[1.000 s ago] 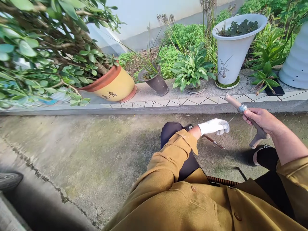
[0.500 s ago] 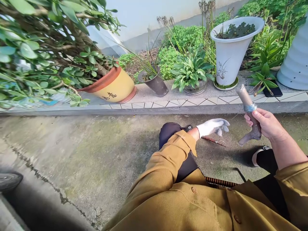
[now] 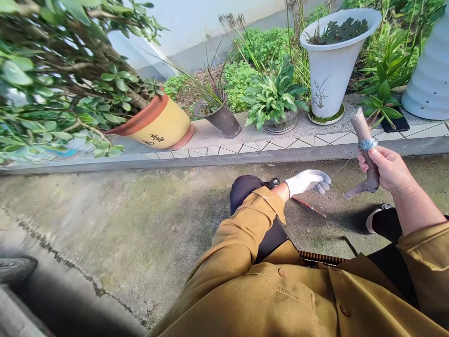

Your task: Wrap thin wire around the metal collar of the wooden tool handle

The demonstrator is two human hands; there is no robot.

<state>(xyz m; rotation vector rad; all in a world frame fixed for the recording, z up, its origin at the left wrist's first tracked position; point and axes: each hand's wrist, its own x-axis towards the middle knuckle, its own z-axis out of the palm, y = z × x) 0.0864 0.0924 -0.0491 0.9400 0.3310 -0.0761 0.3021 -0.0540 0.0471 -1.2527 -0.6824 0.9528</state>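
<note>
My right hand (image 3: pixel 394 169), bare, is closed around a forked wooden stick (image 3: pixel 372 175) held roughly upright. Bluish-silver wire (image 3: pixel 367 143) is wound in a band about the stick, just above my thumb. From this band a thin strand (image 3: pixel 342 167) slants down to my left hand (image 3: pixel 307 181), which wears a white glove with grey fingers. Those gloved fingers are curled together where the strand ends. Beneath the left hand, a slim reddish-brown rod (image 3: pixel 308 206) lies over the ground, with fine loops of line at its tip.
A tiled ledge (image 3: pixel 231 149) runs across ahead, carrying a yellow pot (image 3: pixel 164 124), a tilted dark pot (image 3: pixel 226 121), a glass bowl with a leafy plant (image 3: pixel 280 124), a tall white pot (image 3: pixel 329 79) and a black phone (image 3: pixel 394 122). A wheel (image 3: pixel 16 269) shows at the left edge.
The fingers of my left hand have curled in from a more outstretched pose, and the hand sits slightly farther left. My right hand has raised the stick a little.
</note>
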